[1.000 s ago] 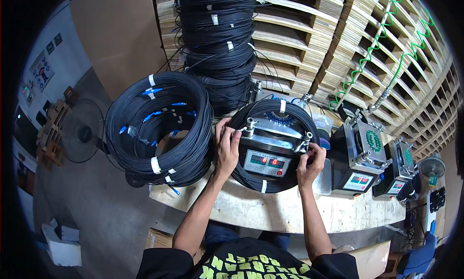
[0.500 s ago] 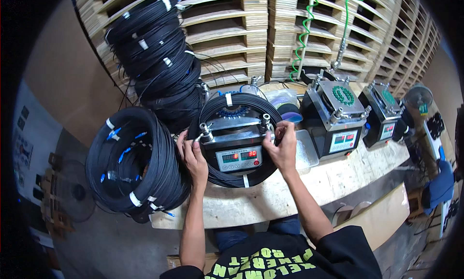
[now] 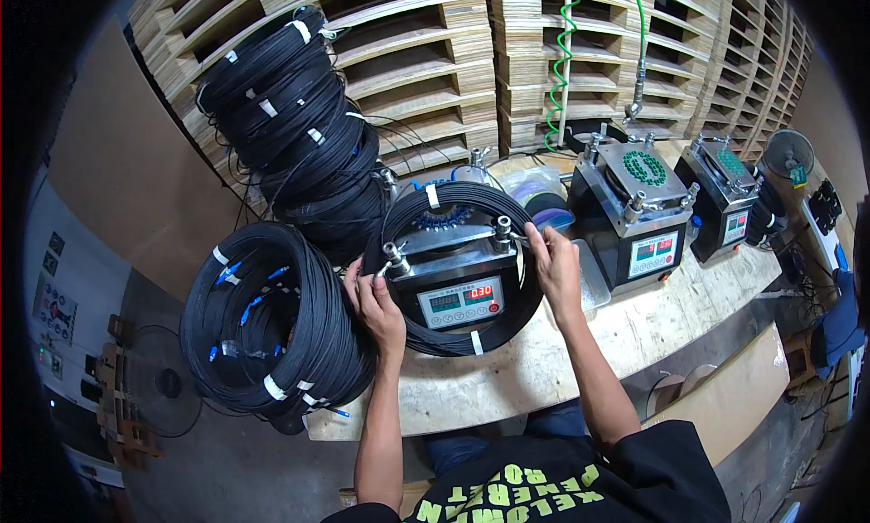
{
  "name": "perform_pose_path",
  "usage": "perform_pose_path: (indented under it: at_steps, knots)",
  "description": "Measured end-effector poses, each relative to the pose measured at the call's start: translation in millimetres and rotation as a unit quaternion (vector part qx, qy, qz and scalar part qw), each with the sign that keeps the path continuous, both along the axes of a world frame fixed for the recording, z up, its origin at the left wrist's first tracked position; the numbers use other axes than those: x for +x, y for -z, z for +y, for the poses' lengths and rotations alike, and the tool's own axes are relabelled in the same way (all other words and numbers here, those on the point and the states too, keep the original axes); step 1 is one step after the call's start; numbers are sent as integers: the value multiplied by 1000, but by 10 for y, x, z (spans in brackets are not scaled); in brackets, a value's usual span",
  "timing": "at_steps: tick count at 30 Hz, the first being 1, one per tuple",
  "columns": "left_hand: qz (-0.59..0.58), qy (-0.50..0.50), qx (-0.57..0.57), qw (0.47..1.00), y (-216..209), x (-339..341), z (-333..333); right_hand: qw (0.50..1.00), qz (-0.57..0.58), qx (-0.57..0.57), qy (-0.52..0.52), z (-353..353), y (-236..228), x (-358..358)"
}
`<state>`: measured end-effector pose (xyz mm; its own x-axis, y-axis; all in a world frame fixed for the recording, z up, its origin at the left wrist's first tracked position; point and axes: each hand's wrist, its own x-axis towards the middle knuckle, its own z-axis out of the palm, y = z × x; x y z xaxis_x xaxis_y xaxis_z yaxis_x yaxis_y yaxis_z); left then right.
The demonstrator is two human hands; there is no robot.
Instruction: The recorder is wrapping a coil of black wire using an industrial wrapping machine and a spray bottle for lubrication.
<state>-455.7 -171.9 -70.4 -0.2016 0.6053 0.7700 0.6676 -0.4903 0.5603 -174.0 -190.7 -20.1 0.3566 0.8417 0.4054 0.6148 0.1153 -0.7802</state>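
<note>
A black cable coil [image 3: 478,195] with white tape tags leans around the front of a polishing machine [image 3: 426,285]. The machine has a metal top, a lit red display and corner clamps with short levers. At the coil's left edge, my left hand [image 3: 379,313] has its thumb and fingers closed at the left clamp lever [image 3: 381,270]. My right hand [image 3: 559,267] overlaps the coil's right edge, its fingertips pinched at the end of the right clamp lever [image 3: 520,240]. Blue connectors [image 3: 441,220] ring the fixture on top, partly behind the coil.
To the left stand a wide bundle of cable coils [image 3: 313,328] and a tall coil stack [image 3: 294,133]. Two more polishing machines [image 3: 639,210] [image 3: 722,197] stand to the right. A clear tray [image 3: 594,278] sits beside my right hand. Wooden pallets [image 3: 408,79] rise behind the table [image 3: 444,396].
My right hand has shifted outward from the clamp post to its lever's end. My left hand stays by the left clamp. The front machine's display reading has changed, and the view has shifted slightly.
</note>
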Motion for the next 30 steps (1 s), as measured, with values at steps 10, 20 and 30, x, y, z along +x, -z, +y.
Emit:
perform_pose_path:
  at_steps: [10, 20, 30]
  knots:
    - [8, -21, -9, 1000, -9, 2, -8, 979, 178, 67, -75, -76, 2, -80]
    - [3, -7, 2, 1000, -46, 2, -18, 985, 89, 93, -113, -130, -49, -105]
    - [-1, -4, 1, 1000, -30, -3, -38, 981, 161, 46, -102, -149, 25, -128]
